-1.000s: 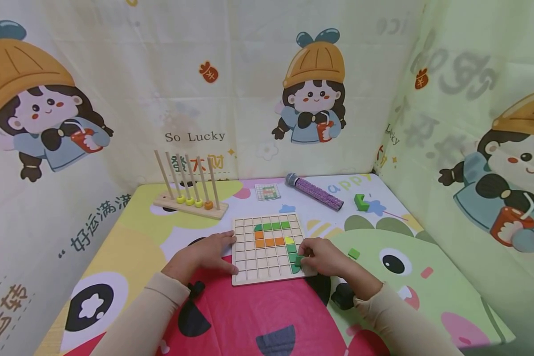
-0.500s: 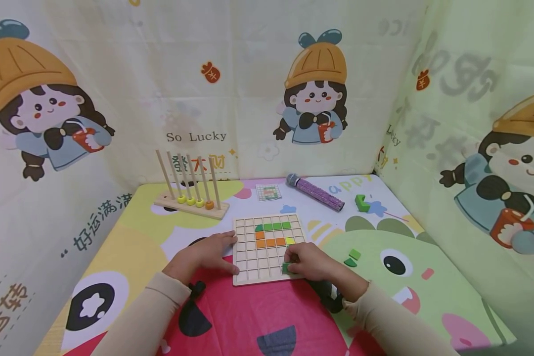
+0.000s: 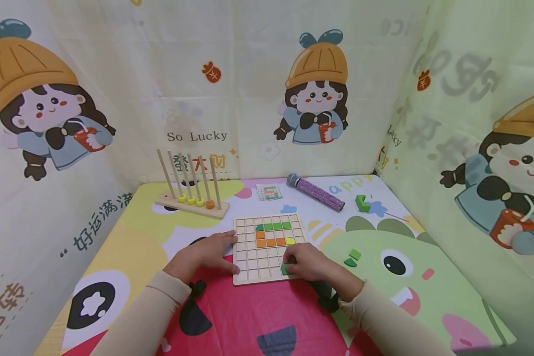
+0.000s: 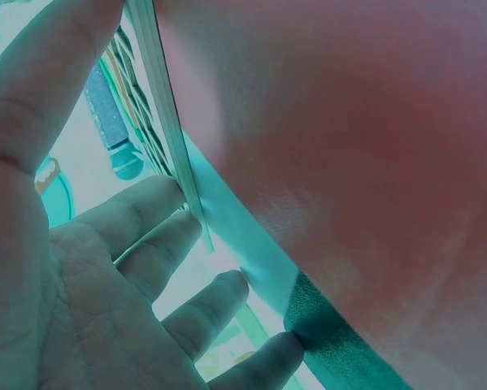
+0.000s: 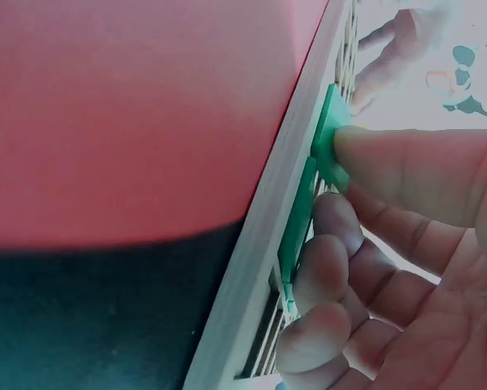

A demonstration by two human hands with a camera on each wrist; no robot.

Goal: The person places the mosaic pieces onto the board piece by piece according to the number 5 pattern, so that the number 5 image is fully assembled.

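A wooden grid board [image 3: 249,259] lies flat on the table, with orange, green and yellow tiles in some squares. My left hand [image 3: 210,253] rests at the board's left edge, fingers extended; in the left wrist view its fingertips touch or nearly touch the rim. Over the lower right squares, my right hand [image 3: 309,262] pinches a dark green tile [image 5: 331,130], thumb against its face. Beside it, another dark green tile [image 5: 298,219] lies on the board under the curled fingers. The hand hides several squares in the head view.
Right of the board lie a light green square [image 3: 355,254] and a dark green quarter-round tile [image 3: 350,262]. Farther back are a green block [image 3: 362,203], a purple glittery microphone [image 3: 318,193], a pattern card [image 3: 269,192] and a wooden peg stand with beads [image 3: 191,205].
My right hand has moved left over the board's lower right squares with a dark green tile. The quarter-round tile beside the light green square has come into view. My left hand stays put.
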